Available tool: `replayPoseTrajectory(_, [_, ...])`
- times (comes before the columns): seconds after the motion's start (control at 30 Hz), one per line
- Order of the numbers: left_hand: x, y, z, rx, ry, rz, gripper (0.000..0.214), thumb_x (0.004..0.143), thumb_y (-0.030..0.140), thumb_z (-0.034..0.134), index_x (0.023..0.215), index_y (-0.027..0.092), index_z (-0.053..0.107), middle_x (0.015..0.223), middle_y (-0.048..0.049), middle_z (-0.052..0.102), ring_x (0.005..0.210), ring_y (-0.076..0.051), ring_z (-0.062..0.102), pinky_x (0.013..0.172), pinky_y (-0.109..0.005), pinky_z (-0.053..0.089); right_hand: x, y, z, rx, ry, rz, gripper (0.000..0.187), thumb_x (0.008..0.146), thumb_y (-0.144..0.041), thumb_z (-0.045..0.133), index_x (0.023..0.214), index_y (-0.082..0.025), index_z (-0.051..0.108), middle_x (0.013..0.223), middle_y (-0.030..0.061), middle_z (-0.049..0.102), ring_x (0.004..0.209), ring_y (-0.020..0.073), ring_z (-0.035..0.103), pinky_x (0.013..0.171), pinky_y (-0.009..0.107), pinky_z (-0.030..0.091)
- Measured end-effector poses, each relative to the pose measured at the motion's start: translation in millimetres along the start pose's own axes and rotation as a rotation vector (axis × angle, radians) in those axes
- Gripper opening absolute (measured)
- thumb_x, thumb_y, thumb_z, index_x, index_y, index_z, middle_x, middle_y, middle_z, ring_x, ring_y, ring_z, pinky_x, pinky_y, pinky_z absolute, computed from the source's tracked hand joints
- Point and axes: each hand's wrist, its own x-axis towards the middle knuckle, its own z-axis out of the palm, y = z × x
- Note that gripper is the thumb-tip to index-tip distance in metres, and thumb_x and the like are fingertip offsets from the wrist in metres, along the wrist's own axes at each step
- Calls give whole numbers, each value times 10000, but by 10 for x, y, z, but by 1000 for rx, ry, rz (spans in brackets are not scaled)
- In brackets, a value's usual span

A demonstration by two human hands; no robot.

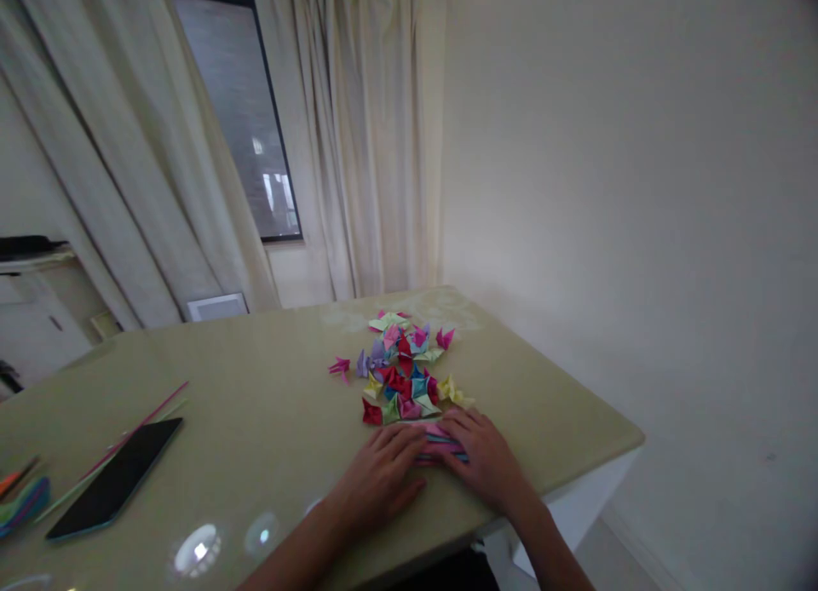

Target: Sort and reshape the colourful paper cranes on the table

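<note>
A small bundle of pink, blue and white paper strips (438,439) lies near the front edge of the table. My left hand (383,467) rests flat over the bundle's left end, fingers stretched out and thumb apart. From the right, my right hand (482,450) grips the strips, with its thumb on the near side and its fingers over the far side. Just beyond my fingers spreads a pile of folded paper cranes (406,378) in red, pink, yellow, purple, blue and pale green. One magenta crane (340,367) sits apart at the pile's left.
A dark tablet or phone (118,480) lies on the left of the pale table (256,387), beside a thin pink stick (144,421) and a pale green one. A multicoloured object (25,506) is at the far left edge. The wall (607,191) runs along the right.
</note>
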Motion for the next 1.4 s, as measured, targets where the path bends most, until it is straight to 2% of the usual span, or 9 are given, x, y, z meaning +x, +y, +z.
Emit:
replayPoseTrajectory(0.13, [11,-17,84,13,33,-27,630,955,417,701,1500,193,479,1458,-139,637,1320,-313,594,1099,-479,527,-41,-36,-23,28,-37,-76,239,958,-431,744,1141,-277,761,1137,61,766,1122,284,656,993,428,512])
replayPoseTrajectory(0.3, [110,14,271,11,-23,-114,642,881,526,767,1408,216,571,1277,-122,711,1145,-317,663,993,-462,562,-61,-144,80,12,-55,-166,129,1022,-301,651,1055,-268,771,1048,39,770,1016,242,652,941,388,518])
replayPoseTrajectory(0.47, [286,48,510,180,-97,-114,263,979,282,636,1201,150,686,1080,-144,722,1045,-316,685,896,-445,573,-70,-215,109,41,29,-142,272,1085,-253,485,941,-222,713,936,54,739,900,224,639,881,381,516])
replayPoseTrajectory(0.57, [392,86,554,234,-154,-117,198,1003,159,522,1102,138,692,1036,-134,724,1007,-295,702,861,-415,577,-70,-177,48,112,143,-44,328,1106,-294,430,925,-221,693,909,57,723,882,226,640,839,379,526])
replayPoseTrajectory(0.8, [389,51,394,-16,-186,-258,273,942,70,502,1159,138,654,1193,-155,727,1252,-312,645,1032,-418,521,-134,-8,33,273,397,118,370,1093,-473,459,1293,-242,668,1255,120,716,1187,282,662,1026,464,541])
replayPoseTrajectory(0.97, [323,13,208,-548,26,-462,459,897,168,596,1350,209,538,1209,-102,737,1046,-244,709,922,-333,537,38,-31,-129,370,431,-4,598,1081,-621,348,1536,-261,492,1513,138,573,1379,322,561,1115,531,495])
replayPoseTrajectory(1.07, [363,8,132,-785,204,-491,461,840,185,676,1293,206,594,1168,-81,748,996,-235,710,873,-312,535,355,-112,-376,433,440,-36,688,1054,-696,319,1561,-256,470,1576,144,514,1424,335,519,1163,555,450])
replayPoseTrajectory(1.23, [430,-12,19,-908,464,-519,234,981,387,621,1051,179,704,935,-53,729,857,-213,666,808,-313,525,822,-336,-615,424,493,-163,746,1040,-733,272,1568,-246,470,1591,141,503,1483,334,456,1214,560,385])
replayPoseTrajectory(1.4, [433,-52,55,-1026,590,-447,432,947,548,657,1158,172,678,1022,-83,721,933,-241,649,855,-361,545,974,-657,-505,245,53,-435,846,979,-819,303,1579,-246,470,1565,136,550,1449,314,509,1198,501,418])
